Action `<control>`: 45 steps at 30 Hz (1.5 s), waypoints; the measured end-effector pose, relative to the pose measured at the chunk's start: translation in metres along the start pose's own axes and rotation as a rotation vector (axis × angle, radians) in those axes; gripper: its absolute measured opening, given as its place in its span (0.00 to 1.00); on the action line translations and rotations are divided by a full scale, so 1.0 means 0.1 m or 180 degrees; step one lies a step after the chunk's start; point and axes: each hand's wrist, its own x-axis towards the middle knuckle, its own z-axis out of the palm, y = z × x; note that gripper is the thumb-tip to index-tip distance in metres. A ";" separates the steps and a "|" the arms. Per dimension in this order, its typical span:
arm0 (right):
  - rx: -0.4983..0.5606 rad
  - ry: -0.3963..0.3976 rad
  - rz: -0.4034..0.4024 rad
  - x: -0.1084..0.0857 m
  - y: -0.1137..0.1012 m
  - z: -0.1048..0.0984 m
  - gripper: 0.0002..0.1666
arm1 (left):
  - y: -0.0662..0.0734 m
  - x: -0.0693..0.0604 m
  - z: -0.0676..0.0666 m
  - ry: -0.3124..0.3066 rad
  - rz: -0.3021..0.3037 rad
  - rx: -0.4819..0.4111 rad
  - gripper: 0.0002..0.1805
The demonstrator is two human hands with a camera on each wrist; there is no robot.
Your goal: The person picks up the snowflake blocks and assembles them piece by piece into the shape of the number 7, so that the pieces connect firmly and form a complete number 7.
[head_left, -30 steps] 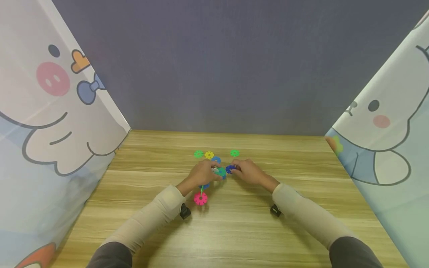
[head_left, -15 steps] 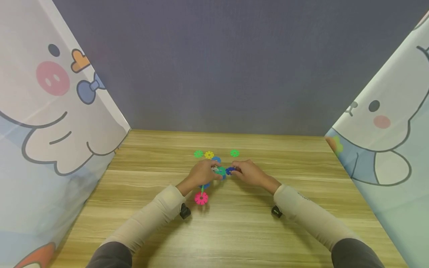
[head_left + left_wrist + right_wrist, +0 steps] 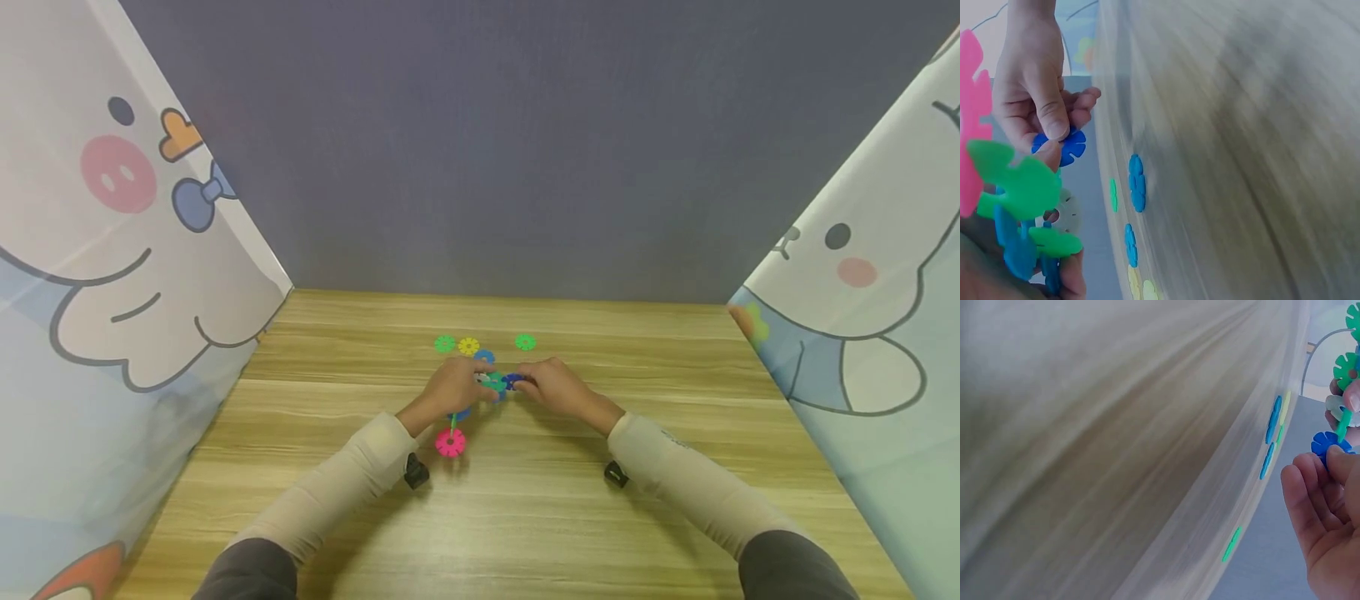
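Note:
My left hand (image 3: 453, 387) grips a chain of joined notched discs: a pink disc (image 3: 451, 443) hangs at its near end, with green (image 3: 1025, 181), blue (image 3: 1017, 244) and white (image 3: 1067, 212) ones nearer the fingers. Between thumb and fingers, my right hand (image 3: 557, 387) pinches a dark blue disc (image 3: 1322, 445). In the right wrist view that disc meets the edge of a green disc (image 3: 1344, 425) on the chain; whether the two are slotted together I cannot tell. The left fingers partly hide the middle of the chain.
Loose discs lie on the wooden table (image 3: 525, 517) beyond the hands: green (image 3: 445, 343), yellow (image 3: 468, 346), blue (image 3: 483, 357) and another green (image 3: 525, 342). A grey panel (image 3: 480, 150) stands behind, with cartoon-printed sheets at left (image 3: 45, 208) and right (image 3: 900, 250).
My right hand has moved slightly left with the dark blue disc, which has come up against the chain. The left hand has barely moved.

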 end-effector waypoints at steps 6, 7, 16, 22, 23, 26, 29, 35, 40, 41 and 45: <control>-0.0011 0.0100 -0.0094 0.01 0.00 0.02 0.07 | 0.03 0.02 0.02 0.0029 0.0084 0.0001 0.28; -0.0014 0.0118 -0.0102 0.01 0.00 0.03 0.07 | 0.04 0.02 0.02 0.0040 0.0095 0.0015 0.29; -0.0020 0.0150 -0.0063 0.04 0.00 0.03 0.06 | 0.08 0.02 0.02 0.0089 0.0118 0.0025 0.29; -0.0017 0.0016 -0.0035 0.04 0.00 0.05 0.08 | 0.04 0.05 0.03 -0.0007 0.0184 0.0255 0.28; -0.0016 -0.0001 -0.0020 0.04 -0.01 0.05 0.07 | 0.04 0.05 0.03 -0.0035 0.0172 0.0292 0.28; 0.0028 -0.0047 0.0028 0.04 -0.01 0.05 0.06 | 0.03 0.07 0.04 -0.0108 0.0120 0.0338 0.29; 0.0068 -0.0088 0.0056 0.04 -0.01 0.05 0.07 | 0.03 0.07 0.04 -0.0097 0.0125 0.0420 0.30; 0.0345 -0.0271 0.0175 0.06 0.01 0.00 0.10 | 0.04 0.04 0.02 -0.0029 0.0159 0.0518 0.28; 0.0448 -0.0375 0.0190 0.07 0.07 -0.04 0.09 | 0.02 0.03 0.01 -0.0019 0.0073 0.0487 0.29; 0.0438 -0.0379 0.0187 0.07 0.08 -0.05 0.09 | 0.02 0.02 0.00 -0.0016 0.0060 0.0493 0.29; 0.0391 -0.0371 0.0249 0.09 0.16 -0.09 0.09 | 0.00 0.01 -0.01 -0.0005 -0.0002 0.0475 0.29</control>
